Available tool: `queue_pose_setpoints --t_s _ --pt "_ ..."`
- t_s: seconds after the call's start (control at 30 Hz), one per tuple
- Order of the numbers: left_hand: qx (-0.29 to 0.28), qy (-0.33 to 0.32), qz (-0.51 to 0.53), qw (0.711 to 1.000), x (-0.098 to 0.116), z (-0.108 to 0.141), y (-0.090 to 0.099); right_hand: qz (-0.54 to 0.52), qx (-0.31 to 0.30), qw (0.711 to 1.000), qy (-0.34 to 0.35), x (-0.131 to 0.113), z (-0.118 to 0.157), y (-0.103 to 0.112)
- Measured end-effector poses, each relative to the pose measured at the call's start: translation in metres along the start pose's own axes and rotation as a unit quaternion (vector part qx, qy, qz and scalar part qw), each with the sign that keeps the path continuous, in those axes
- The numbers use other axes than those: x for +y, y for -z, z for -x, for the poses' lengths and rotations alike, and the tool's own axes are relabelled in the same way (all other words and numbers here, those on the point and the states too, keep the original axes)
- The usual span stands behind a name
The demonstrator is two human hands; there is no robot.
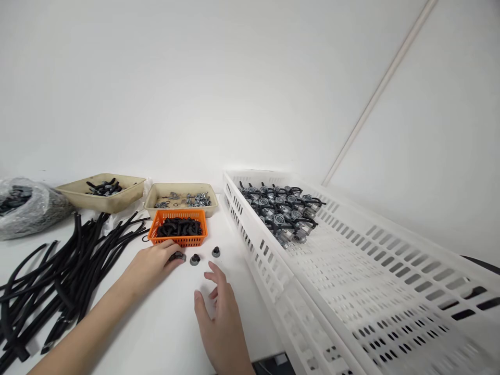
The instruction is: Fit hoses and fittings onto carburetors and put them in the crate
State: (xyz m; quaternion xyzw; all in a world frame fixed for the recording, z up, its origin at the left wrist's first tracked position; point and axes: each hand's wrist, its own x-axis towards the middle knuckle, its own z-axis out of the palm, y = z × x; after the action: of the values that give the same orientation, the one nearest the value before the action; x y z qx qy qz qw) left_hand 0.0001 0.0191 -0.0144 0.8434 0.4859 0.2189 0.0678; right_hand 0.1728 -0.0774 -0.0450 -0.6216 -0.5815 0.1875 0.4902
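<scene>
My left hand [158,259] is by the front of the orange basket [194,241], its fingers closed around a small grey and black fitting [178,256], partly hidden by them. Two similar fittings, one grey with a black top [195,259] and another farther right [216,252], stand on the white table. My right hand [222,317] is just in front of these two, thumb and fingers apart, holding nothing. Short black rubber pieces [179,227] fill the orange basket.
A large white perforated crate [265,265] on the right holds rows of grey assemblies with black tubes [279,205]. Long black hoses [66,276] lie on the left. Behind are two beige trays [150,200] of small parts and a plastic bag [42,208].
</scene>
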Motion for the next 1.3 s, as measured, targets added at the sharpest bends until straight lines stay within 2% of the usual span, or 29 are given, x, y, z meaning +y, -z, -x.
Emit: queue_pose_setpoints --t_s 0.17,0.33,0.57,0.77,0.93,1.1,1.3 --pt "0.002 -0.010 0.049 0.999 -0.002 -0.001 -0.004 -0.003 -0.005 1.000 -0.005 -0.001 0.000 0.001" --pt "-0.004 0.006 0.081 0.997 0.005 0.000 0.001 -0.002 -0.014 1.000 -0.012 -0.002 -0.001 0.002" --pt "0.005 -0.005 0.028 1.000 0.005 0.001 0.004 -0.006 -0.025 0.999 -0.024 -0.004 -0.001 0.004" --pt "-0.010 0.010 -0.005 1.000 0.003 0.000 0.004 -0.003 -0.023 0.999 -0.027 -0.005 0.000 0.004" --pt "-0.026 0.027 0.044 0.998 0.004 0.000 0.003 -0.005 -0.026 0.999 -0.027 -0.004 -0.001 0.004" --pt "-0.005 0.009 0.124 0.992 0.005 0.000 0.000 -0.013 -0.029 0.999 -0.033 -0.004 -0.001 0.004" --pt "0.009 -0.024 0.151 0.988 0.003 -0.002 -0.006 -0.026 -0.031 0.998 -0.046 -0.005 0.000 0.004"
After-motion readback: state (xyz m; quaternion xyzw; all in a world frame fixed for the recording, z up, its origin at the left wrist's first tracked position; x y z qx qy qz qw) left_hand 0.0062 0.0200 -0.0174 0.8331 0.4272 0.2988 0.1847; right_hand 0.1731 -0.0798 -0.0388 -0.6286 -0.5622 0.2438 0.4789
